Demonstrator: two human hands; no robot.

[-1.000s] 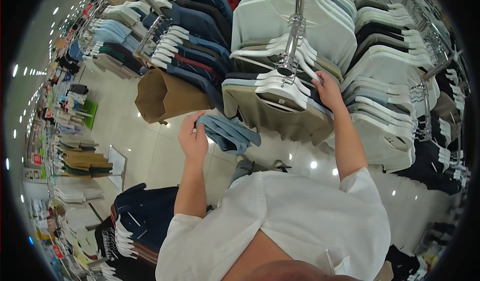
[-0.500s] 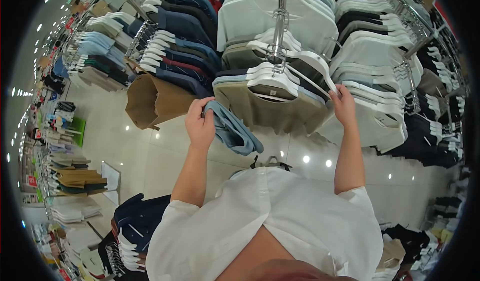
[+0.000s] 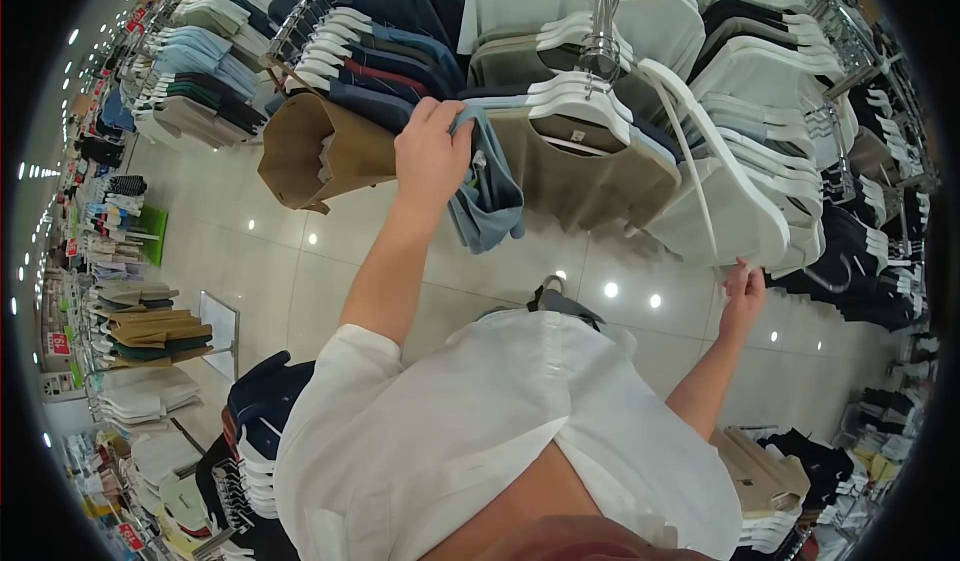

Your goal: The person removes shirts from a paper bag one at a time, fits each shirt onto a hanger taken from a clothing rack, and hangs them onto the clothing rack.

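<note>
My left hand [image 3: 432, 156] is closed on a blue-grey garment [image 3: 490, 196], which hangs in loose folds in front of the rack. At the right, my right hand [image 3: 742, 296] pinches one end of a white hanger [image 3: 738, 171]. No garment is on this hanger, and it slants across the front of the white shirts, its metal hook toward the right. Between my hands an olive-brown shirt [image 3: 570, 181] hangs from the rack on a white hanger. The fingertips of my left hand are partly hidden behind the cloth.
A brown paper bag [image 3: 330, 156] hangs open left of my left hand. Dark shirts [image 3: 385, 71] hang behind it, and white shirts [image 3: 770, 201] at the right. A metal rack post [image 3: 602, 31] stands ahead. Behind me are more clothes racks [image 3: 255, 421] on the tiled floor [image 3: 340, 281].
My right hand has moved down and to the right, carrying the white hanger away from the rack. My left hand has risen and shifted right with the blue-grey garment.
</note>
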